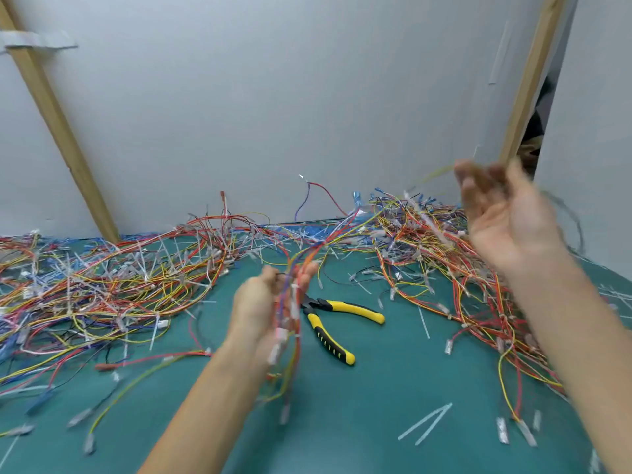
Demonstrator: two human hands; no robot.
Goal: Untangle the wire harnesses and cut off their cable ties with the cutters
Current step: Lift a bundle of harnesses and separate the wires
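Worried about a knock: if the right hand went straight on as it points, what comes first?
Likely the white wall beside the wooden post; the right hand is blurred, so depth is unclear.

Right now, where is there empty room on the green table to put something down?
The barest green mat is nearest you, below the yellow cutters; a few cut ties lie at its right. A smaller gap lies right of the cutters. The left wire pile and right wire pile are crowded.
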